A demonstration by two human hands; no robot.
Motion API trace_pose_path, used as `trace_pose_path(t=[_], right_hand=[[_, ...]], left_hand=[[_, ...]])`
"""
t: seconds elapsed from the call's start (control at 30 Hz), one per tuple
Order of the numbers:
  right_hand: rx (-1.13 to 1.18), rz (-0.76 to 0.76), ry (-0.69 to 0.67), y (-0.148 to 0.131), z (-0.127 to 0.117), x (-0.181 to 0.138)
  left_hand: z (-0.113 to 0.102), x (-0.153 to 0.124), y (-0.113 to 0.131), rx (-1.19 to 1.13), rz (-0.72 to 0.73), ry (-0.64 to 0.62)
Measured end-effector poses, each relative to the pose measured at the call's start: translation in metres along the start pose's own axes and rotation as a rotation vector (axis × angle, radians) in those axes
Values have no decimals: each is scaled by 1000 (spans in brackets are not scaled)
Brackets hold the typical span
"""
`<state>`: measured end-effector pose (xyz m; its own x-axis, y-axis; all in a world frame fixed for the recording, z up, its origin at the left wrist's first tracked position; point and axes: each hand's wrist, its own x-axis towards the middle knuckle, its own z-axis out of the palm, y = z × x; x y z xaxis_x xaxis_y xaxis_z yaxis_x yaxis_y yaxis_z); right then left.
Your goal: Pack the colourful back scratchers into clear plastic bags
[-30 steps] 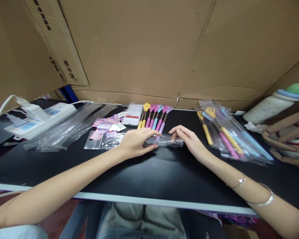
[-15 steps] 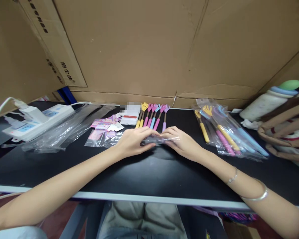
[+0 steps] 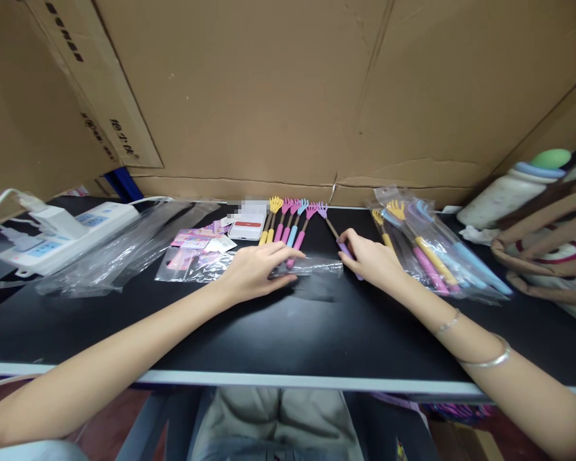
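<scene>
My left hand [image 3: 259,269] holds a clear plastic bag [image 3: 324,266], its thumb and fingers spaced around the film. The bag's open-looking end reaches right, a little above the table. In my right hand [image 3: 372,259] is the handle of a purple back scratcher [image 3: 333,227], its claw head pointing away and to the left. Beside it several more back scratchers [image 3: 295,237] lie in a row, with yellow, pink and blue handles. Printed cards [image 3: 192,239] rest left of my left hand, some of them on or under plastic film.
Bagged back scratchers [image 3: 441,262] lie at the right, near a bottle [image 3: 502,195] and a brown-handled bag [image 3: 542,253]. A phone [image 3: 247,227] stands behind the cards. At the left are empty plastic sleeves [image 3: 110,250] and a power strip [image 3: 67,240]. Cardboard [image 3: 269,96] walls the back.
My right hand has let go of the plastic bag and moved right, taking hold of the purple back scratcher, which now slants away from the row. My left hand stays at the bag.
</scene>
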<state>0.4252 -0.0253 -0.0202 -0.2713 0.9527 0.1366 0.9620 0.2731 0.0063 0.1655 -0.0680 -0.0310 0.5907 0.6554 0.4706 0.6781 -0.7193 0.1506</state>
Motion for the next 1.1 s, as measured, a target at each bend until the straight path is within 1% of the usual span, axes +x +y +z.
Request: trace_pose_path(t=[0.1,0.27,0.37,0.43,0.5,0.57,0.63,0.73,0.83,0.93,1.03,1.1], right_hand=[[-27,29,-20,4,-3,2],[28,63,34,12,-5,5],[125,100,87,18,-4,9],[292,98,154,21,-3,11],[563,60,197,21,-3,13],[882,5,181,18,-4,12],[1160,-29,136,11,-8,9],[1437,-20,79,0,-17,3],[1575,-10,9,-8,-26,-2],[1632,0,-50,-13,-29,-6],[1657,27,-66,-14,-28,-6],[1660,36,-49,-12,-26,-5]], left_hand=[[1,-1,0,23,-9,-1],[1,0,-1,39,-5,23],[0,1,-1,39,-5,26],[-1,1,-1,36,-17,29],[-1,1,0,34,-25,29],[-2,1,0,33,-25,19],[-2,1,0,29,-19,6],[-2,1,1,23,-18,-10],[-2,1,1,21,-26,-15],[-2,1,-1,19,-36,-7],[-1,2,-2,15,-42,4],[-1,2,-3,7,-44,8]])
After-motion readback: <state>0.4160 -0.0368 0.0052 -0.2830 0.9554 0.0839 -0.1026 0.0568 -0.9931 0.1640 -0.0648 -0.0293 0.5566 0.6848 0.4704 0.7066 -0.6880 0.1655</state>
